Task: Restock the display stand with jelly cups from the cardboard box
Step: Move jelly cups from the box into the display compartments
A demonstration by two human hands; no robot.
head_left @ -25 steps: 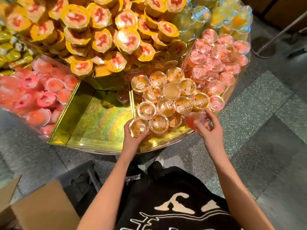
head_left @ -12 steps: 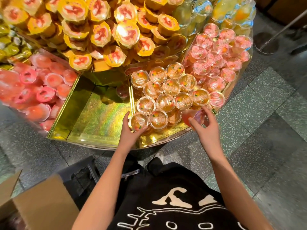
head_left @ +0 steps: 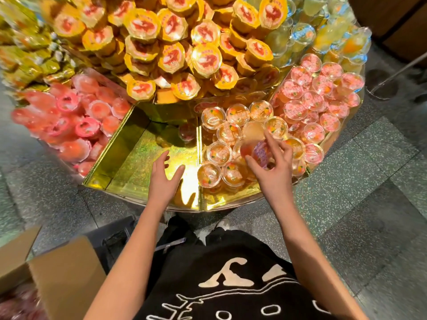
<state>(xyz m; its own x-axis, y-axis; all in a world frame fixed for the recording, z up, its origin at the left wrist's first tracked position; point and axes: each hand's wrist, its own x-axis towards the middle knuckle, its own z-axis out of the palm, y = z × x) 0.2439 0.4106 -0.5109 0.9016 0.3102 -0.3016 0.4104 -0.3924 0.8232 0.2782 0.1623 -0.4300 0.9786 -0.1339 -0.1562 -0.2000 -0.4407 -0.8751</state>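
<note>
Two hands flank the gold divider. Left of it, the left hand hovers, fingers released. Right of it, the right hand grasps a tilted jelly cup above packed cups; forcing it in could topple neighbours.

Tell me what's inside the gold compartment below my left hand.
The gold compartment shows bare floor and one jelly cup at its back; the left hand hides part of the front.
</note>
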